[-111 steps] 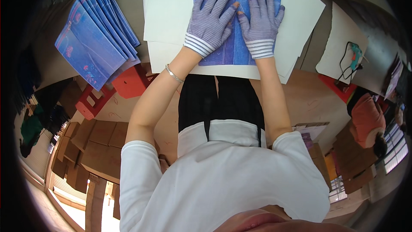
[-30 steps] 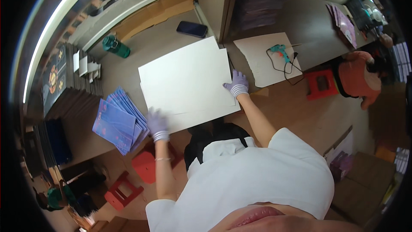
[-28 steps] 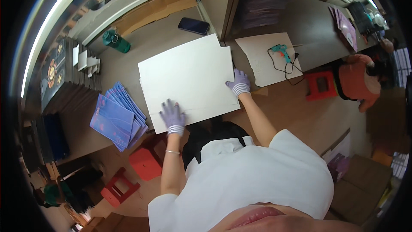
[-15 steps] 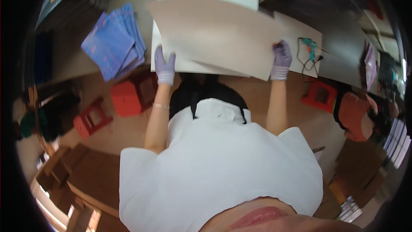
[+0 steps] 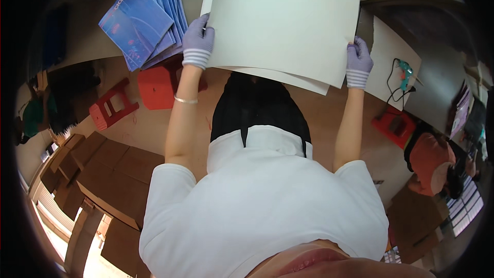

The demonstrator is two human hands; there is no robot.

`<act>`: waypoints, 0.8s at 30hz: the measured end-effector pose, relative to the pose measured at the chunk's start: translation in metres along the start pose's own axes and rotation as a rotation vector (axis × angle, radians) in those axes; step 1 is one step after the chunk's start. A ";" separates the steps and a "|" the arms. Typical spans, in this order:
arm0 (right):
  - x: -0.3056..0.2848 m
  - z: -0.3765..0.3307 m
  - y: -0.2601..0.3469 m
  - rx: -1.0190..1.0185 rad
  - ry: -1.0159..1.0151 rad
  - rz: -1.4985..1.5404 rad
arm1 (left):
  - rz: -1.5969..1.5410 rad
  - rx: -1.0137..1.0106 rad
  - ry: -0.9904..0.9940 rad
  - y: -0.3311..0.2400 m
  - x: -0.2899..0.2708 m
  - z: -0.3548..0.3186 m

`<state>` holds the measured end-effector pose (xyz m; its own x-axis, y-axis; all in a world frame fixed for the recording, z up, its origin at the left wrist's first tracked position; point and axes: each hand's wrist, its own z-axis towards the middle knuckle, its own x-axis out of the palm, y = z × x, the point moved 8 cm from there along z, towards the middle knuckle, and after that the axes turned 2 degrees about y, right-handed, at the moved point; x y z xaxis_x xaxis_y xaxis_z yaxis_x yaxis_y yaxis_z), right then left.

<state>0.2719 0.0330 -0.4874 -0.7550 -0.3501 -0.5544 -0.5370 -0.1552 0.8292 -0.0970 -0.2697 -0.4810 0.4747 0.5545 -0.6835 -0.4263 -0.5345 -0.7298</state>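
A large white sheet of card [image 5: 283, 20] spans the space between my hands, over more white sheets whose edges show at its left and lower side. My left hand [image 5: 198, 44], in a light purple knit glove with a striped cuff, holds the sheet's left edge, thumb towards the sheet. At the right edge, near the lower corner, my right hand [image 5: 359, 62] pinches the sheet with curled fingers, in a matching glove. Parts of the fingers are hidden. Left of my left hand lies a fanned pile of blue printed booklets or folders [image 5: 139, 20].
A teal glue gun [image 5: 405, 73] with a black cord lies on a pale board [image 5: 383, 67] at the right. Red stools [image 5: 157, 87] stand under the table's front edge. Brown cardboard boxes [image 5: 116, 175] are behind at left. Another person in orange [image 5: 432, 159] is at far right.
The sheet, arched up before, now lies flatter between my hands. My left hand, with thumb and fingers spread earlier, has closed on its left edge. The whole view has shifted.
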 end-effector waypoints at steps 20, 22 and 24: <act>0.143 -0.020 0.069 -0.489 0.176 -0.367 | 0.423 0.511 0.271 -0.080 0.127 -0.004; 0.142 -0.019 0.062 -0.487 0.193 -0.376 | 0.427 0.521 0.275 -0.081 0.127 -0.006; 0.142 -0.018 0.061 -0.491 0.198 -0.381 | 0.441 0.528 0.282 -0.082 0.127 -0.005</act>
<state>0.1387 -0.0426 -0.5139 -0.4370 -0.3438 -0.8311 -0.4831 -0.6897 0.5393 0.0021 -0.1589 -0.5079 0.3227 0.1368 -0.9366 -0.9029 -0.2525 -0.3480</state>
